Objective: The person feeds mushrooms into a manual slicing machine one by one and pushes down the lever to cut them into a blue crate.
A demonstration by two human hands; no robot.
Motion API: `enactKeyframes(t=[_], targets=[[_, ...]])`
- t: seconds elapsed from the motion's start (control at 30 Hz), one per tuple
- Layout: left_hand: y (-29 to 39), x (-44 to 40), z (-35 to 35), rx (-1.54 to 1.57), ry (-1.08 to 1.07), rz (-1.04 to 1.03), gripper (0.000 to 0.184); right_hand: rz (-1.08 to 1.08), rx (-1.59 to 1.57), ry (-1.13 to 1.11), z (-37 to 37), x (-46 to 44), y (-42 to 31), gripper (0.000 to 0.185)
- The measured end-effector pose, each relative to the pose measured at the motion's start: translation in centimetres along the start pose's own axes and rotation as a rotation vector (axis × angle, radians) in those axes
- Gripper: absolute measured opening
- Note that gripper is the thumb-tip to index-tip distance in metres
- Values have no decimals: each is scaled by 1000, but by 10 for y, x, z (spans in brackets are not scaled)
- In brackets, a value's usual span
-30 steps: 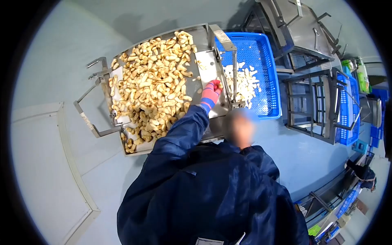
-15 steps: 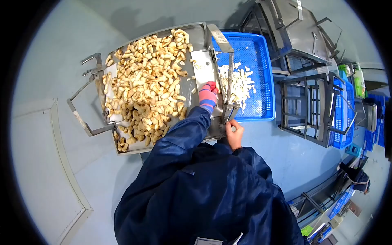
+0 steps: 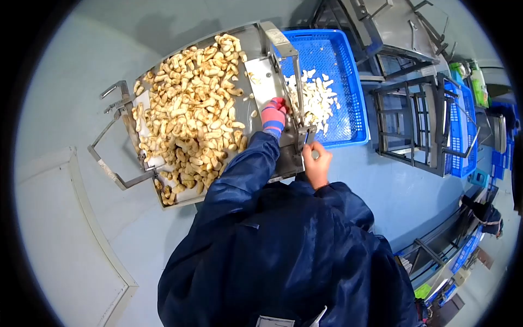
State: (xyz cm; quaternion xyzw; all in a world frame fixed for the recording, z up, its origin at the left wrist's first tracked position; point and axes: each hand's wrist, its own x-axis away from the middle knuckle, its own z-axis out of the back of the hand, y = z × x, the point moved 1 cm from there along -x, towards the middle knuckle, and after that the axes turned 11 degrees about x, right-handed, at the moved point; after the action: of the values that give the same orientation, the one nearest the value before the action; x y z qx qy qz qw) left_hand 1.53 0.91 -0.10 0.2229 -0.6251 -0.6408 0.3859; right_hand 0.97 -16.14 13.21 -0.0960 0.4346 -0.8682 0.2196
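Observation:
My left hand (image 3: 274,115), in a pink and purple striped glove, has its fingers closed over the white board (image 3: 263,76) beside a metal blade frame (image 3: 297,71); whatever it pinches is too small to name. Bare, my right hand (image 3: 317,163) is closed around the small handle end at the near end of that frame. A large heap of brownish, knobbly pieces (image 3: 190,109) lies on the metal tray (image 3: 248,41) to the left. Paler cut pieces (image 3: 316,101) lie in the blue basket (image 3: 348,82) beyond the frame.
Another metal bracket (image 3: 122,111) stands at the tray's left edge. Metal racks (image 3: 406,131) and a second blue basket (image 3: 463,131) are at the right. A metal table (image 3: 400,32) stands at the upper right. A white panel (image 3: 49,218) is at the lower left.
The view has shifted slightly. My left hand has drawn back a little toward my body along the board. My right hand, blurred at first, now shows clearly at the frame's near end.

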Motion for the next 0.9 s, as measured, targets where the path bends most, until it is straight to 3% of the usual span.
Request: enactKeyframes(t=[0.1, 0.23, 0.43, 0.57, 0.77, 0.87, 0.9], targets=[[-1, -3, -2, 93, -4, 68, 20, 104, -11, 38, -26, 17, 57, 20], [2, -5, -2, -72, 13, -98, 18, -167, -38, -38, 3, 0, -12, 21], [2, -7, -3, -51, -10, 42, 20, 21, 45, 31, -20, 14, 41, 21], [-13, -11, -6, -181, 52, -153, 19, -80, 23, 26, 2, -3, -10, 21], [-11, -10, -11, -79, 79, 38, 17, 33, 91, 35, -24, 18, 51, 18], [2, -2, -20, -77, 147, -2, 16, 23, 44, 41, -21, 20, 49, 17], [-7, -6, -26, 24, 156, 97, 15, 20, 8, 49, -21, 17, 44, 16]])
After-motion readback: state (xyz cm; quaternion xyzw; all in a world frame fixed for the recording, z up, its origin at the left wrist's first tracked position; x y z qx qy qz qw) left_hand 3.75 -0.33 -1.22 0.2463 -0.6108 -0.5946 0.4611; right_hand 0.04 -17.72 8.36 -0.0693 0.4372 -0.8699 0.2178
